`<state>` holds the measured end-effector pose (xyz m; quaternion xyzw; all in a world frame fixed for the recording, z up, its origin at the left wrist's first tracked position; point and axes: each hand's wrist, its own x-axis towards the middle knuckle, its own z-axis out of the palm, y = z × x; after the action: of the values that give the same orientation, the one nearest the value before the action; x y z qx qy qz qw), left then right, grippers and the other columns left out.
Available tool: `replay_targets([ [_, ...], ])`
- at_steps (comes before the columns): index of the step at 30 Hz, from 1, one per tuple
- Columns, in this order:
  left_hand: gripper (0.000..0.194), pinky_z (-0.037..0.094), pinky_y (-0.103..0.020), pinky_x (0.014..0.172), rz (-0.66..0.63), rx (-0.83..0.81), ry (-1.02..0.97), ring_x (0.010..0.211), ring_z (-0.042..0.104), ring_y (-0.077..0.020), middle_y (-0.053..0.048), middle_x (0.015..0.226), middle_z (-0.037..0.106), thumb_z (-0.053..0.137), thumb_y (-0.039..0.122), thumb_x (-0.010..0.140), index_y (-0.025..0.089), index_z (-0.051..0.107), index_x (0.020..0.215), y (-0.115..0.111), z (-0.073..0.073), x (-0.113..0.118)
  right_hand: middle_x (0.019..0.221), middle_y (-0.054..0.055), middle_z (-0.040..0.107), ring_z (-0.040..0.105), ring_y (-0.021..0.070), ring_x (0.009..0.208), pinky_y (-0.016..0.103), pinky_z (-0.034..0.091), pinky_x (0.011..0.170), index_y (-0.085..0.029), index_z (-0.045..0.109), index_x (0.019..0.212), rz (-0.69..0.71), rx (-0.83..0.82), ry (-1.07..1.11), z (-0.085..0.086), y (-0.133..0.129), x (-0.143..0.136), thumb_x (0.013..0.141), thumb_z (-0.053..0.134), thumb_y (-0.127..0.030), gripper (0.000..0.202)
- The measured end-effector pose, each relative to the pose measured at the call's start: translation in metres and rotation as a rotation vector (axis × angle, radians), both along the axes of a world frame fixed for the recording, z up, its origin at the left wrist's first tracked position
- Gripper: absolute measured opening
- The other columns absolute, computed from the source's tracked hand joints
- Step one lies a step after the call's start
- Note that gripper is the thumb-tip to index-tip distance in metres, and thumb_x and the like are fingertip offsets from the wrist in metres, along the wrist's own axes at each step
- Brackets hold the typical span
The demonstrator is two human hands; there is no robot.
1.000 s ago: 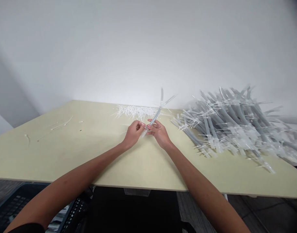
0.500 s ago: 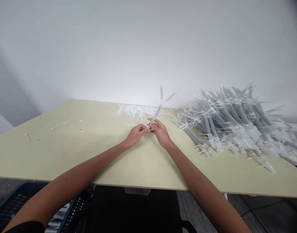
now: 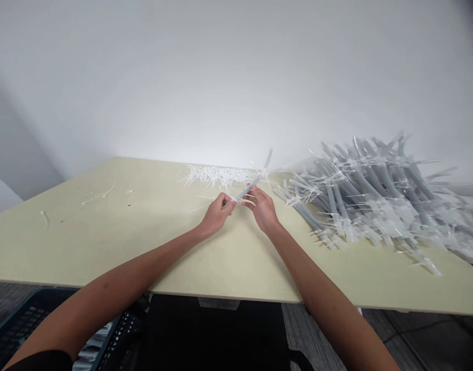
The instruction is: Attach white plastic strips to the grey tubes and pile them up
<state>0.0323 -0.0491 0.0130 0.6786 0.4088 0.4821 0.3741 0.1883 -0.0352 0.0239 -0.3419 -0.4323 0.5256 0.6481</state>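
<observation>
A grey, translucent tube (image 3: 247, 190) with a branching far end slants up and to the right over the table. Its near end is pinched between the thumb and fingers of my left hand (image 3: 216, 213). Thin white strips, which look like cable tie tails, stick out to the left of that hand. Just right of the tube, my right hand (image 3: 262, 210) has its fingers spread; whether the fingertips touch the tube I cannot tell. Behind the hands lies a heap of white cable ties (image 3: 215, 175).
A large pile of similar tubes with ties (image 3: 360, 190) covers the right of the pale table (image 3: 236, 268). A few loose ties (image 3: 100, 196) lie at left. The wall stands behind. Below the front edge, at left, is a dark blue basket (image 3: 31, 309) with silvery contents.
The tube has tipped lower and to the right. My right hand has let go of the near end, shifted slightly right and spread its fingers, while my left hand keeps its pinch.
</observation>
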Motion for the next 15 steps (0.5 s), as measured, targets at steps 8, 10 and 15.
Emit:
replay_targets([
  [8,0.018,0.033,-0.024,0.059,0.110,0.153,0.143,0.063,0.046,-0.0117,0.002,0.072,0.053,0.049,0.037,0.081,0.019,0.048,0.077,-0.006,0.011,-0.003,0.086,0.004,0.065,0.062,0.0106,0.074,0.022,0.055,0.068,-0.019,0.062,0.088,-0.091,-0.125,0.348,0.000,0.013,0.018,0.079,0.061,-0.033,0.017],
  [10,0.018,0.035,-0.025,0.061,0.121,0.191,0.185,0.065,0.047,-0.0123,0.001,0.074,0.055,0.049,0.037,0.081,0.019,0.050,0.078,-0.006,0.011,-0.003,0.087,0.003,0.066,0.063,0.0086,0.073,0.018,0.055,0.066,-0.017,0.063,0.087,-0.089,-0.174,0.437,0.002,0.015,0.021,0.081,0.059,-0.029,0.013],
  [15,0.019,0.036,-0.025,0.063,0.123,0.245,0.215,0.068,0.050,-0.0127,0.000,0.078,0.057,0.047,0.038,0.083,0.020,0.051,0.080,-0.006,0.010,-0.004,0.083,0.001,0.066,0.065,0.0089,0.079,0.013,0.056,0.065,-0.016,0.063,0.083,-0.032,-0.200,0.535,0.005,0.017,0.026,0.083,0.057,-0.021,0.008],
])
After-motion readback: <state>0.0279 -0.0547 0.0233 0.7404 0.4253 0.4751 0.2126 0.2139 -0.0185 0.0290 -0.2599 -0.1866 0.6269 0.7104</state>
